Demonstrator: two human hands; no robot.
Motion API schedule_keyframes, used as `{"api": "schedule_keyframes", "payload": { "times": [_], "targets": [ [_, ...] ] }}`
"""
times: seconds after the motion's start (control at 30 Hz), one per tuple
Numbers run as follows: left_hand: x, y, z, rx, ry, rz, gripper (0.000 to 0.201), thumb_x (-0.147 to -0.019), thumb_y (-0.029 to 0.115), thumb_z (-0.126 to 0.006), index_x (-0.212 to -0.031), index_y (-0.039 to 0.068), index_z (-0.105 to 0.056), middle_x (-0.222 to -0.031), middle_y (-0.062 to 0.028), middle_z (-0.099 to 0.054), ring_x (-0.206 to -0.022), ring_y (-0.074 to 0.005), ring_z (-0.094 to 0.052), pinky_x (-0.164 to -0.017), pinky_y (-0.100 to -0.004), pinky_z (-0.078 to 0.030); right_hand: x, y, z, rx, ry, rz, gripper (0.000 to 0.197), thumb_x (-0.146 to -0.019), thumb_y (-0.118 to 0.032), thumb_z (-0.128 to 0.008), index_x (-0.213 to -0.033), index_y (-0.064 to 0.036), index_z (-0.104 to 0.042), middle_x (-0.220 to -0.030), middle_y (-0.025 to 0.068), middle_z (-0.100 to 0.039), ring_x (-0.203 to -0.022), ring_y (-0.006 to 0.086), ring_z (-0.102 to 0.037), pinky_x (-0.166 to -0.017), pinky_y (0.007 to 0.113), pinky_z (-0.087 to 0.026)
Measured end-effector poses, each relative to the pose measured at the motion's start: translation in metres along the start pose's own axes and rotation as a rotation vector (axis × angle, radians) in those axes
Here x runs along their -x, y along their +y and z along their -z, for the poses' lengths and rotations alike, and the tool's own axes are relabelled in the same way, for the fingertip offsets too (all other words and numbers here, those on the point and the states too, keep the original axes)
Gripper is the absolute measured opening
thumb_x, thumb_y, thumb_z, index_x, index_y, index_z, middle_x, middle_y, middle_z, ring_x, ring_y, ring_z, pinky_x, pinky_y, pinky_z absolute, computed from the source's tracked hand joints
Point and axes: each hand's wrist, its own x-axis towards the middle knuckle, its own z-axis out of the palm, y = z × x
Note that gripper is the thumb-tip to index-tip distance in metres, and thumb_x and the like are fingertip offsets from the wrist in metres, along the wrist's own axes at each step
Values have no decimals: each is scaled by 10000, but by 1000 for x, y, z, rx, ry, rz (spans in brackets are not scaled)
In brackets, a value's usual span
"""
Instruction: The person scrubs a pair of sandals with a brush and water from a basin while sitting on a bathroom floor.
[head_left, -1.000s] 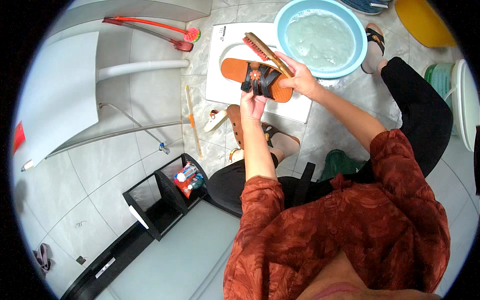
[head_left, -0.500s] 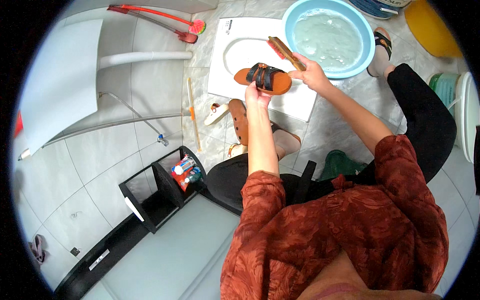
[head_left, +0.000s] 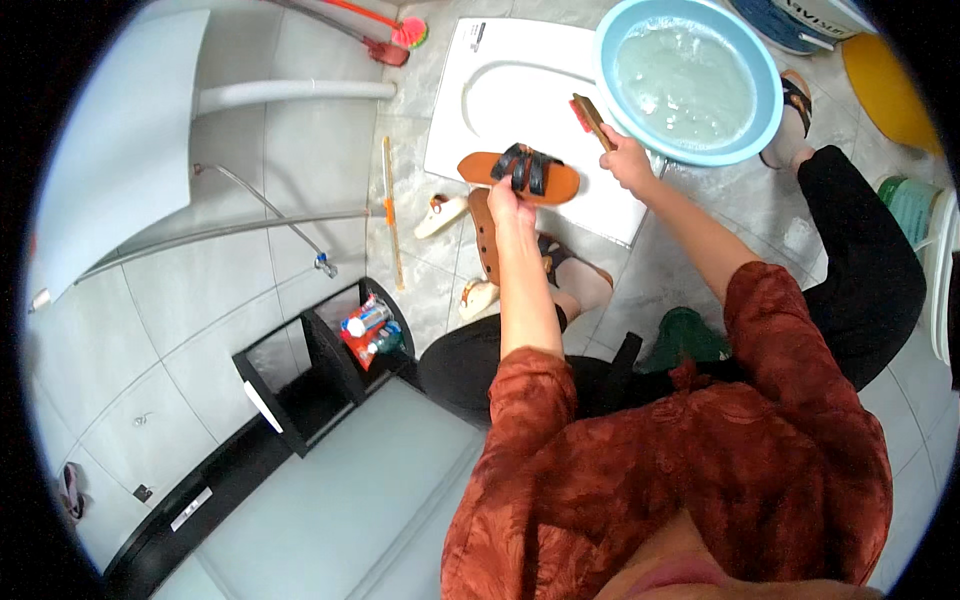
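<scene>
My left hand [head_left: 512,200] grips a sandal [head_left: 559,182] with a tan footbed and black straps, its footbed turned up. The sandal is held above the white squat toilet pan [head_left: 610,205]. In my right hand [head_left: 628,162] is a wooden scrubbing brush [head_left: 590,115] with red bristles, fingers wrapped round its handle. The brush is apart from the sandal, to its upper right, close to the rim of a light blue basin [head_left: 770,110]. Cloudy, sudsy water [head_left: 685,82] fills the basin.
A brown clog [head_left: 484,235] and white shoes [head_left: 440,214] lie left of my foot. At the left stands a black shelf [head_left: 300,370] holding bottles. A yellow tub [head_left: 890,90] and a white bucket [head_left: 940,260] are at the right. A green stool [head_left: 685,340] is beneath me.
The brush has come away from beside the sandal, and my right hand has drawn up and to the right. The sandal has shifted slightly left. The whole view has also shifted a little.
</scene>
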Motion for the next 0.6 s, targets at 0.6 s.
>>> {"api": "schedule_keyframes", "payload": {
  "times": [0.6],
  "targets": [
    [-3, 6, 22, -173, -10, -203, 239, -834, 73, -486, -1063, 9, -508, -1002, -107, -595, -893, -209, -605, -754, -352, -532, 69, -22, 0, 494, -247, 970, 756, -633, 16, -517, -1281, -369, -455, -635, 91, -489, -578, 231, -507, -590, 334, -454]
  ]
}}
